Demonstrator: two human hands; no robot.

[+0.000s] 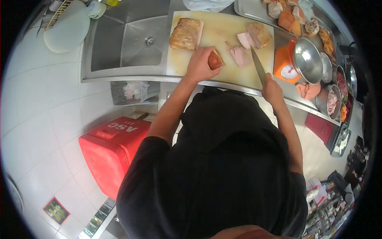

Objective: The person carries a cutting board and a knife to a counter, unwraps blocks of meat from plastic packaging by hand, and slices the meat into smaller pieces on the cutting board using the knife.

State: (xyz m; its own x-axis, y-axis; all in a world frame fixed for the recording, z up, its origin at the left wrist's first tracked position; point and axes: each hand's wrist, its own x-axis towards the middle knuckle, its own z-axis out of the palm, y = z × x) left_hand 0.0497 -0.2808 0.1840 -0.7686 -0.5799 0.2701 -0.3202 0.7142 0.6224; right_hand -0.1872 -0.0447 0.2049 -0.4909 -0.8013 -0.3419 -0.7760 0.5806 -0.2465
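Note:
My left hand (202, 64) is closed around a small reddish-brown piece of meat (215, 60) near the front of the white cutting board (223, 24). In my right hand (273, 89) is a long knife (258, 65), held by its handle at the board's front right edge. Its blade points away from me, with the tip near pale meat slices (241, 56). Behind the tip lies a browned chunk of meat (260, 34) with cut pale pieces beside it. A larger slab of meat (185, 34) with a golden-brown surface rests at the board's back left.
Left of the board is a steel sink (135, 44). To the right stand an orange scale (285, 65) with a metal bowl (308, 60), and pots (329, 101) of meat. A metal tray (252, 12) holds meat chunks at the back. A red box (109, 147) stands below left.

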